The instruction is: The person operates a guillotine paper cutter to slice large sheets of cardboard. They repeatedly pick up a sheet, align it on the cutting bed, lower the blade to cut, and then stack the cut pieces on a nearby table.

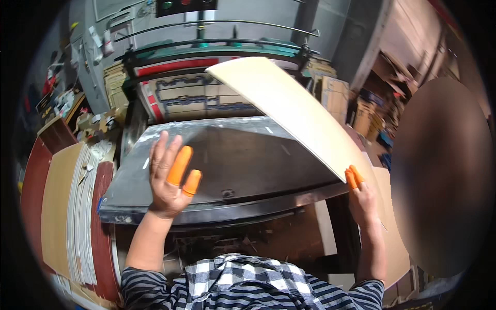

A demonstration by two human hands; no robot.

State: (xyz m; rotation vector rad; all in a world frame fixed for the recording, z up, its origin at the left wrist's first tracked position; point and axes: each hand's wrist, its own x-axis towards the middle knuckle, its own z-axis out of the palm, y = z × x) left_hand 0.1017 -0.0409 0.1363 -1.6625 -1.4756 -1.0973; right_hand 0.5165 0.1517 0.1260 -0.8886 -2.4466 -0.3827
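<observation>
— Head view first: what do we see our hands doing?

— We have our left hand (168,178) spread flat on the dark metal plate (243,155) of the press, at about eight o'clock on that surface. Its grip is apart, fingers splayed, holding nothing; two of the fingers wear orange rubber finger cots (181,165).

— And our right hand (363,199)?

— It sits at about four o'clock, at the plate's right edge. Its grip is clamped on the lower corner of a pale cardboard sheet (281,101), pinched between fingertips that also wear orange cots.

— Where does the sheet lie?

— It is tilted, not flat: its near corner is in our right hand, and it rises toward twelve o'clock, above the right half of the plate, bending a little along its length.

— What else do we see around us?

— Behind the plate, at twelve o'clock, stands the upright die board (201,98) with its cut pattern, under a green machine frame (206,49). At nine o'clock a stack of cardboard sheets (67,206) lies beside the press. At three o'clock we see a large blurred brown shape (439,175); we cannot tell what it is.
</observation>
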